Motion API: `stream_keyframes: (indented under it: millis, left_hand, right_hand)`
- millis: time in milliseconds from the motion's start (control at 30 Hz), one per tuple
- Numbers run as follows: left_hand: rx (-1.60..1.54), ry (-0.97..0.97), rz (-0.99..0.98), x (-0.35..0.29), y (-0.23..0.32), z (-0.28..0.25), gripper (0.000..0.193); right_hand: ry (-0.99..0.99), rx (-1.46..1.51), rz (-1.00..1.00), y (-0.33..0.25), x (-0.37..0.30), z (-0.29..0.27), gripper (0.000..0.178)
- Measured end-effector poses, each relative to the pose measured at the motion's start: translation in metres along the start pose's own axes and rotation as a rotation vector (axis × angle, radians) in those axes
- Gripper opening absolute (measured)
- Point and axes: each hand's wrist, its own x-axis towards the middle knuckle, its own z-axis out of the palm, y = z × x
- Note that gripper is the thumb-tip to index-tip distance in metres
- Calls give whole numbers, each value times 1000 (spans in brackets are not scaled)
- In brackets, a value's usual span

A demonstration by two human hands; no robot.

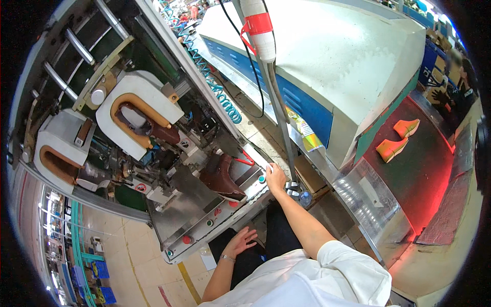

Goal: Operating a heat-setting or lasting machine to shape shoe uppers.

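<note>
Shoe upper of glossy, dark brown leather-like material (221, 176), lying on the grey metal machine ledge (176, 222). Right hand (276, 179) curled beside the round green button (262, 179); I cannot tell its grip. Left hand (240, 243), fingers loosely spread, above the black trousers (279, 225).

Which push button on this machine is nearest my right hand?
The green push button at the row's right end, beside your right hand; the other buttons sit farther left.

R hand (276, 179): fingers partly hid, hold unclear; co-worker (467, 88) far R blurry; shirt (307, 279) cut off @ btm.
</note>
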Motion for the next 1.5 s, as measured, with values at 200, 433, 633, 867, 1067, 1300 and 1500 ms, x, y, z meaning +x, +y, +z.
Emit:
stream_keyframes:
  millis: [200, 433, 633, 867, 1067, 1300, 1500]
  left_hand:
    - [281, 147, 34, 83, 11, -49, 37]
    - [1249, 528, 174, 124, -6, -91, 52]
    - [1347, 407, 162, 124, -14, -90, 48]
    - [1623, 159, 264, 98, -22, -66, 39]
    - [1079, -15, 260, -23, 4, 70, 9]
    - [798, -620, 1864, -192, 136, 240, 52]
    - [657, -1407, 2074, -270, 127, 351, 38]
  right_hand:
    - [20, -110, 12, -4, 0, 3, 27]
    - [-33, -147, 128, -4, 1, 5, 33]
    - [-37, -230, 75, -16, 2, 4, 35]
    - [-50, -217, 88, -16, 0, 1, 34]
    - [-31, -199, 59, -17, -5, 0, 33]
    - [-22, -221, 22, -3, 3, 4, 33]
    - [-37, -204, 3, -7, 7, 10, 35]
